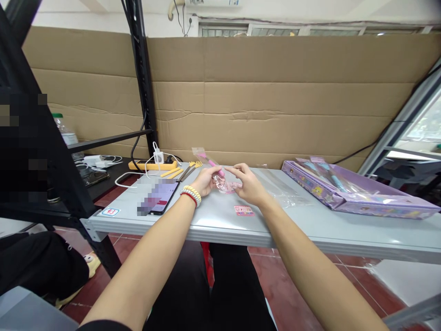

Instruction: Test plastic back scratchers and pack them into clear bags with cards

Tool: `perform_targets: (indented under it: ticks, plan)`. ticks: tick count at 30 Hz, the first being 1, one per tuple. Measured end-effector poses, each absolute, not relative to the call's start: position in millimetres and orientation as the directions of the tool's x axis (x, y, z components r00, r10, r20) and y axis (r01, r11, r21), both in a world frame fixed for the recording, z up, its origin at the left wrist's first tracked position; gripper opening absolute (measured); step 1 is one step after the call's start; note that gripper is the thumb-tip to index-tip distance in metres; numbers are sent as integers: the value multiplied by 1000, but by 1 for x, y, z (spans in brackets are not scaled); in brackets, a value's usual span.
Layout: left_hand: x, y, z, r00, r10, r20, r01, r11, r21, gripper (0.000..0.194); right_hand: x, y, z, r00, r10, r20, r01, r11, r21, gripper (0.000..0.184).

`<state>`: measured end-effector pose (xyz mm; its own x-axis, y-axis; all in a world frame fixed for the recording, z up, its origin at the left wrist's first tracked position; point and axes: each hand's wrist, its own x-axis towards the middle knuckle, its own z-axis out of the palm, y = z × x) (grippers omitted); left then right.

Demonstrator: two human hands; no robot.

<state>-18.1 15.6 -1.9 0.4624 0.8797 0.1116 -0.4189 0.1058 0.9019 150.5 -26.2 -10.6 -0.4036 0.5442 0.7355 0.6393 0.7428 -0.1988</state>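
Note:
My left hand (206, 180), with beaded bracelets at the wrist, is closed on a pink pen (214, 165) in a clear plastic sleeve. The pen tilts up to the left, and the sleeve's crumpled lower end (223, 185) hangs between my hands. My right hand (248, 185) is just right of it, index finger and thumb apart, fingertips close to the pen and sleeve. Whether they touch the plastic I cannot tell. A small pink printed card (244, 211) lies on the grey table (220, 225) below my right hand.
Left of my hands lie a phone (161, 195), yellow-handled cutlery (186, 172) and a yellow power strip (151, 165) with a white charger. Clear plastic sleeves (282, 188) lie to the right. Beyond them, a purple box (365, 202) holds packaged pens. Cardboard (275, 96) walls the back.

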Motion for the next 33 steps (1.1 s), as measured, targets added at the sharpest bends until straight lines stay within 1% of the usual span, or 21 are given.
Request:
perform_targets:
  ticks: [2,4,5,7,8,10,12,14,17,19,21,24,25,28,30,33]
  plan:
    - [-18,15,-2,483,868,116,-432,121,894,26,151,-26,-12,-389,524,758,663,730,-165,59]
    - [-18,15,-2,514,850,120,-418,126,900,24,150,-27,-11,-388,506,770,643,747,-167,47]
    - [-18,15,-3,530,839,121,-393,116,912,23,150,-27,-10,-384,503,774,623,760,-185,37]
    - [-17,15,-5,554,825,113,-316,83,945,20,149,-28,-8,-355,531,769,585,768,-260,19]
    - [-17,16,-6,558,822,113,-282,60,957,19,149,-28,-7,-333,565,755,569,759,-317,16]
    - [-16,16,-8,546,826,139,-264,12,964,19,149,-27,-5,-286,656,698,538,713,-449,23]
    - [-14,16,-9,512,835,203,-317,-36,948,25,149,-25,-4,-245,730,638,512,656,-554,32]
    - [-13,17,-9,488,838,245,-369,-57,928,31,148,-23,-4,-202,773,601,520,605,-603,38]
    - [-12,16,-8,499,836,230,-403,-11,915,32,146,-23,-5,-169,847,503,549,505,-666,40]
    - [-12,14,-7,515,828,220,-407,11,913,33,145,-23,-5,-163,902,400,518,423,-743,41]
    - [-13,12,-6,522,821,231,-396,-6,918,39,144,-25,-6,-138,930,342,458,366,-810,40]
    - [-14,10,-7,543,807,231,-351,-31,936,55,143,-26,-5,-76,936,344,418,343,-841,41]
    - [-14,10,-8,563,795,227,-338,-29,941,57,143,-26,-4,-62,939,339,414,333,-847,41]
    - [-14,11,-9,607,759,236,-325,-34,945,51,142,-29,-1,-32,958,284,379,275,-884,42]
    - [-13,10,-9,588,764,264,-350,-54,935,49,142,-30,0,-21,967,256,331,248,-911,45]
    - [-11,10,-7,566,763,313,-415,-65,908,48,145,-31,2,-59,964,258,231,265,-936,50]
